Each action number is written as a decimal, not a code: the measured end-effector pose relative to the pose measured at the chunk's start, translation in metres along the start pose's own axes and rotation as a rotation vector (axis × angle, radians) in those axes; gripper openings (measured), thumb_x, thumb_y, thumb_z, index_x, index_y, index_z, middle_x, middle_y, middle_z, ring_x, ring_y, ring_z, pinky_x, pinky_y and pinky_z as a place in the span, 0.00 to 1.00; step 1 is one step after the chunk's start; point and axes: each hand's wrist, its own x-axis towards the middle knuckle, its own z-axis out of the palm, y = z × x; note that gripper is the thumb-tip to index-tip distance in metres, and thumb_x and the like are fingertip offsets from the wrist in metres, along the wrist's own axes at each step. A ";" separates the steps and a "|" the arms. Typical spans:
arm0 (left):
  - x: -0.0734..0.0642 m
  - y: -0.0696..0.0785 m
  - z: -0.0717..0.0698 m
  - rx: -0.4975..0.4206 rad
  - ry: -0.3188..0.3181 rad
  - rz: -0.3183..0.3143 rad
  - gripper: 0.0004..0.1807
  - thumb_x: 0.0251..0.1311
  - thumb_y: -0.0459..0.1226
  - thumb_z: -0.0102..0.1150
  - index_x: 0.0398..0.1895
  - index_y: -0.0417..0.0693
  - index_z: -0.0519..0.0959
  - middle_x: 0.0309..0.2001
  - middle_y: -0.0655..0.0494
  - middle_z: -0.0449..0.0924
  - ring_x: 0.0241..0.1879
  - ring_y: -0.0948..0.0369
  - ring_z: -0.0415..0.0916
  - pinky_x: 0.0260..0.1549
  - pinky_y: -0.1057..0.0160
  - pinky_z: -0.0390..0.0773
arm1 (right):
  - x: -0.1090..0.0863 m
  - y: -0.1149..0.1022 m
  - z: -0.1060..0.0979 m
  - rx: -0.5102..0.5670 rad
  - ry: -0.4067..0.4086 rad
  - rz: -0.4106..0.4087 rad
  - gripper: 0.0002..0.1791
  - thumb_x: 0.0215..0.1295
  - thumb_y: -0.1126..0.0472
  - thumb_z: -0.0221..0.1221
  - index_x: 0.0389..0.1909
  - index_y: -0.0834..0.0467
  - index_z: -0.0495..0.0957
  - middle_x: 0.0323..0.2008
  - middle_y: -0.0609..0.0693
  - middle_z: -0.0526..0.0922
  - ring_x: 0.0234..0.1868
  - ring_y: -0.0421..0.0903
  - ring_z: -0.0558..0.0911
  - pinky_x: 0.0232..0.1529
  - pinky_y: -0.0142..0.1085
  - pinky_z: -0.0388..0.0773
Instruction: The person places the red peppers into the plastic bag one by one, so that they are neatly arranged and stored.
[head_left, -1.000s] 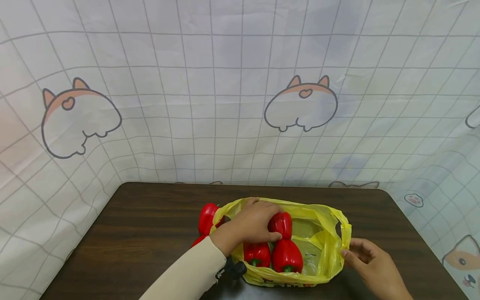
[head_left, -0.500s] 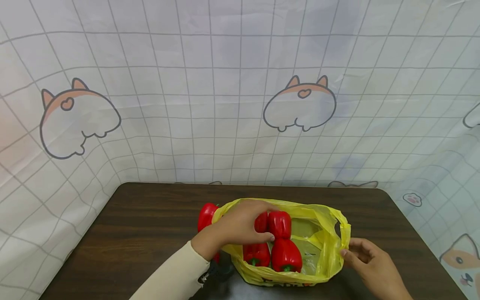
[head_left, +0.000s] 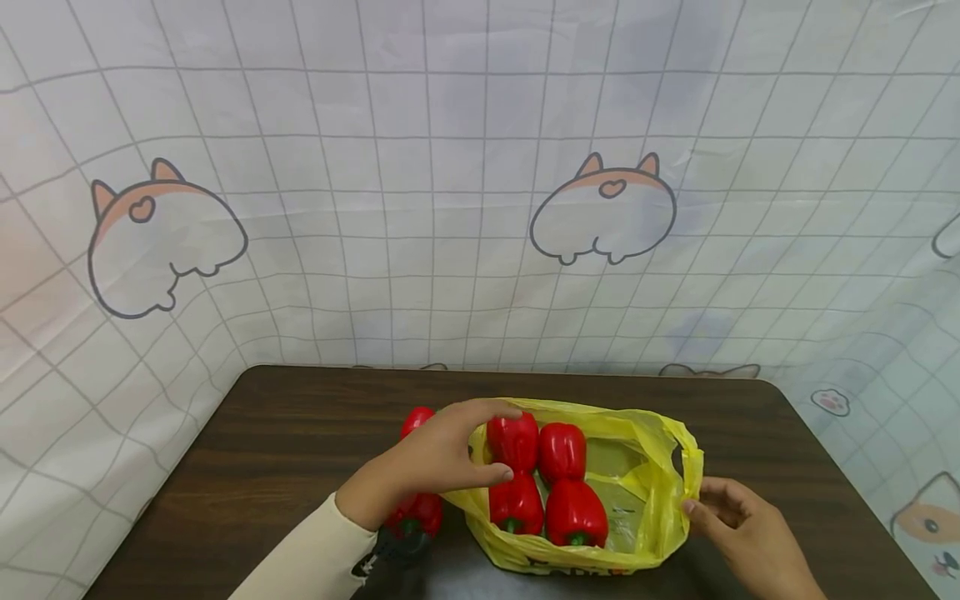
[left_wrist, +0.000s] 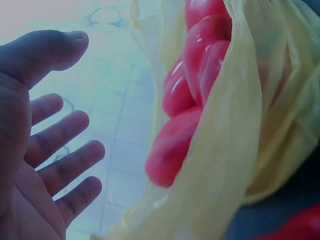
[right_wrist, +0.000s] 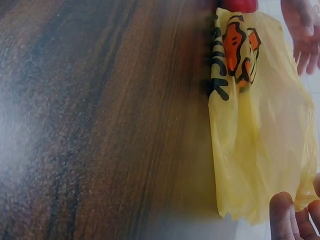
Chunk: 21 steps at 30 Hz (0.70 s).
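A yellow plastic bag (head_left: 667,529) lies with its mouth spread wide, and several red bell peppers (head_left: 574,510) sit at its left end. Above the bag's left rim is my left hand (head_left: 435,454), fingers and thumb spread apart with nothing between them. The left wrist view shows that same palm (left_wrist: 20,190) bare, beside the peppers (left_wrist: 175,145) and the bag's side (left_wrist: 225,130). My right hand (head_left: 753,533) pinches the bag's right edge near its handle loop; its fingers (right_wrist: 284,215) show at the bag's edge in the right wrist view.
Outside the bag, to its left, a red bell pepper (head_left: 420,512) lies on the dark wooden table (head_left: 315,417), with another pepper (head_left: 415,418) farther back, partly covered by my left hand. A white grid-patterned cloth (head_left: 450,208) hangs behind the table.
My left hand has let go of a red bell pepper among the others in the bag and moved left, out over the rim. My right hand stays at the bag's edge.
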 end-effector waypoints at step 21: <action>-0.070 -0.038 -0.023 -0.072 0.179 -0.083 0.35 0.54 0.48 0.78 0.66 0.57 0.76 0.65 0.64 0.74 0.66 0.55 0.70 0.61 0.39 0.73 | -0.002 0.003 -0.002 -0.012 0.011 -0.009 0.34 0.69 0.43 0.65 0.63 0.65 0.74 0.51 0.56 0.84 0.40 0.46 0.87 0.40 0.40 0.85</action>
